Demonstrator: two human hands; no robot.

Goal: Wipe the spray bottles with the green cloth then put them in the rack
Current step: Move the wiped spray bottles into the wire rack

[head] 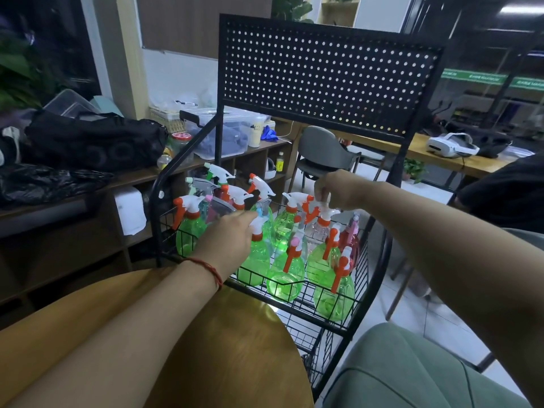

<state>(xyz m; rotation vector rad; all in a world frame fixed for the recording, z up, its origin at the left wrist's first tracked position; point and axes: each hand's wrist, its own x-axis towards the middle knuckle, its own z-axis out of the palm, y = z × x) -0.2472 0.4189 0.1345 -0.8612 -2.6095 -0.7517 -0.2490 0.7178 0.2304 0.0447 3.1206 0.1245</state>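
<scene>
Spray bottles (285, 278) crowded upright in wire basket of rack (323, 83), just beyond round wooden tabletop (235, 354). Right hand (331, 191) over back row, fingers curled, pinching white sprayer head of clear bottle (321, 231). Left hand (228, 240) reaching in, fingers stretched over sprayer of green bottle (259, 257); whether it grips, cannot tell.

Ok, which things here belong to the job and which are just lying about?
Job: spray bottles, rack, left hand, right hand pinching the sprayer of the clear bottle; green cloth not in view.
Lying about: black bag, storage box, headset, grey chair, round table.
</scene>
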